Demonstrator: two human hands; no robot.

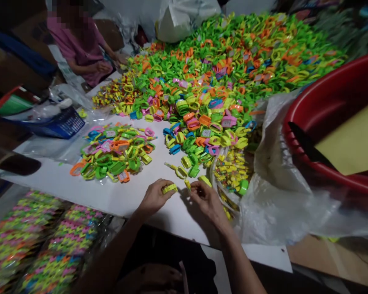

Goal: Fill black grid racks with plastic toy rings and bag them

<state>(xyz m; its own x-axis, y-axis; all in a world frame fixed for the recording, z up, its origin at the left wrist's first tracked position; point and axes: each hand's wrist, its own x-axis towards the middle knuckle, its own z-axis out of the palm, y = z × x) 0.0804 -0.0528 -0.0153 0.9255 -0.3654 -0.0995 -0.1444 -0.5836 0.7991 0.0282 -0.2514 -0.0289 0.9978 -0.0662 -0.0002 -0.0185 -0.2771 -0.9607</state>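
Observation:
My left hand grips a yellow plastic toy watch band between thumb and fingers, above the white table. A small yellow plastic piece is pinched in the fingers of my right hand. Just ahead of my hands, a loose yellow band lies on the tabletop. Farther left is a smaller pile of multicoloured toy watches. A huge heap of green, yellow and orange toy watches spreads across the far side.
A red plastic basin and a transparent plastic sheet lie to the right. Bagged strips of toys sit at lower left. A blue basket stands at left. A co-worker in a pink top sits beyond the table.

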